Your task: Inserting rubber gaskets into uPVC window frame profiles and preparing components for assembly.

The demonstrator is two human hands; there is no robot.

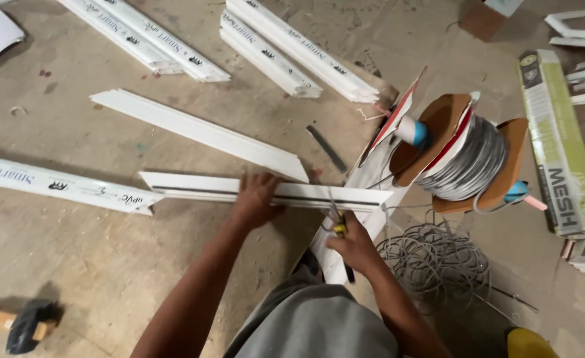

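Note:
My left hand [256,197] presses flat on a long white plastic channel strip [193,187] with mitred ends, lying across the dusty floor. My right hand [353,244] grips a small tool with a yellow handle [339,229], its metal tip touching the strip near its right end. A second white strip [200,130] lies just beyond, at a slant. Under my right hand another white strip [329,255] runs toward my lap.
A spool of grey wire [468,158] on brown card flanges stands to the right, with a loose wire coil [435,258] below it. A flat metal blade [326,148], more white strips [299,50], a green mesh box [561,142] and a hammer [24,323] lie around.

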